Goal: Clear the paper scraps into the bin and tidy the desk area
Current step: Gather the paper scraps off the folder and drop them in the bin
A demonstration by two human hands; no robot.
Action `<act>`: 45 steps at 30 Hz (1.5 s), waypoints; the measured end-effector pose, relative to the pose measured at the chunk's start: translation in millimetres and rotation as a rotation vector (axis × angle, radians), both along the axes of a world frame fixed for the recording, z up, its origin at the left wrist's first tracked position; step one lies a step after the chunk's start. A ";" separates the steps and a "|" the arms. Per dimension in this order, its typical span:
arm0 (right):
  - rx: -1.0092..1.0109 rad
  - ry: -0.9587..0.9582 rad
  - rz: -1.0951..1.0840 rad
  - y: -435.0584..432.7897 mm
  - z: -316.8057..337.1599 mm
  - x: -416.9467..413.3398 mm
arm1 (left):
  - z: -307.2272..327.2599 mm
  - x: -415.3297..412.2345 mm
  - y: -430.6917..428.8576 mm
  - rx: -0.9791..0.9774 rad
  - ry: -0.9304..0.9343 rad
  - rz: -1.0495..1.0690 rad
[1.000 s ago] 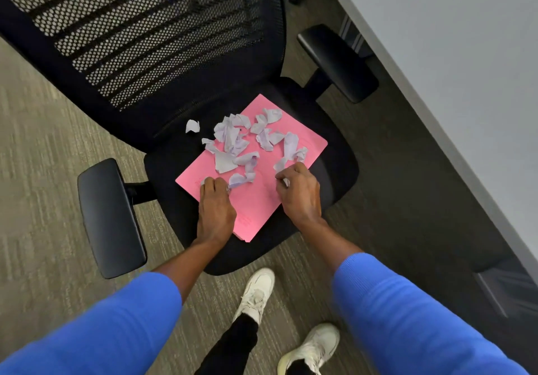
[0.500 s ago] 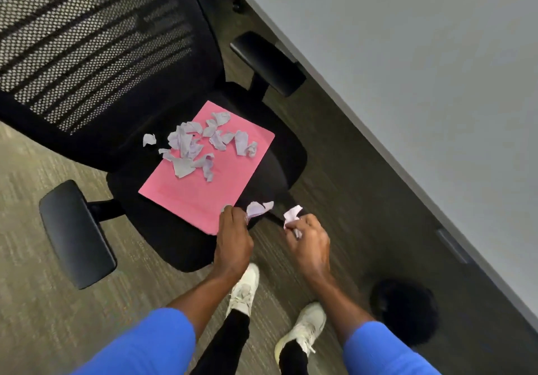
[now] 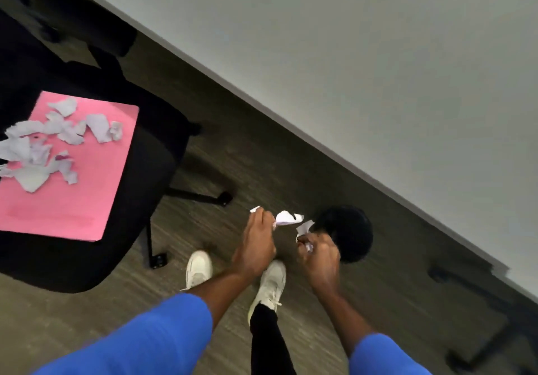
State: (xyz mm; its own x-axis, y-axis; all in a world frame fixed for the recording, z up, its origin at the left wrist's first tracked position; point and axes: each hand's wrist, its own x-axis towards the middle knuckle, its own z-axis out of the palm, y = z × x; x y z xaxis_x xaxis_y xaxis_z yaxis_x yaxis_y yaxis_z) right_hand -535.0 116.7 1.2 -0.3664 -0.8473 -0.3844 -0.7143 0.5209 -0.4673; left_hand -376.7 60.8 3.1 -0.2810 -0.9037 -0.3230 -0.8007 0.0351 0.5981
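Note:
My left hand (image 3: 257, 243) is closed around pale paper scraps (image 3: 286, 217) that stick out past my fingers. My right hand (image 3: 318, 254) grips another scrap (image 3: 304, 227). Both hands hover over the floor just left of a round black bin (image 3: 349, 232), which my right hand partly covers. Several more torn scraps (image 3: 43, 144) lie on a pink folder (image 3: 75, 200) resting on the black office chair's seat (image 3: 145, 165) at the left.
A grey desk top (image 3: 378, 69) runs diagonally across the upper right, its edge above the bin. Chair legs and castors (image 3: 224, 198) stand on the carpet between chair and bin. My white shoes (image 3: 199, 268) are below my hands. A dark desk foot (image 3: 480, 342) sits lower right.
Both hands lifted scraps off the folder and carried them right, away from the chair, to beside the bin. The view swung right, pushing the chair to the left edge.

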 end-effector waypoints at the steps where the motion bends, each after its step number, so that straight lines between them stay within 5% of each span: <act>1: 0.014 0.014 -0.015 5.8 -5.1 -11.4 | -4.8 -13.5 2.3 0.008 -0.007 -0.030; 11: 0.015 -0.023 -0.229 39.5 -74.8 -109.5 | -83.5 -126.6 14.8 0.139 -0.059 -0.132; 26: 0.159 -0.056 -0.207 23.8 -169.9 -202.2 | -211.7 -244.6 2.5 0.513 -0.012 0.065; 35: 0.113 -0.049 -0.226 24.1 -186.7 -207.3 | -218.7 -256.9 0.1 0.955 0.387 0.333; 45: 0.131 -0.009 -0.267 17.8 -154.9 -172.3 | -173.1 -204.9 -5.7 0.763 0.228 -0.007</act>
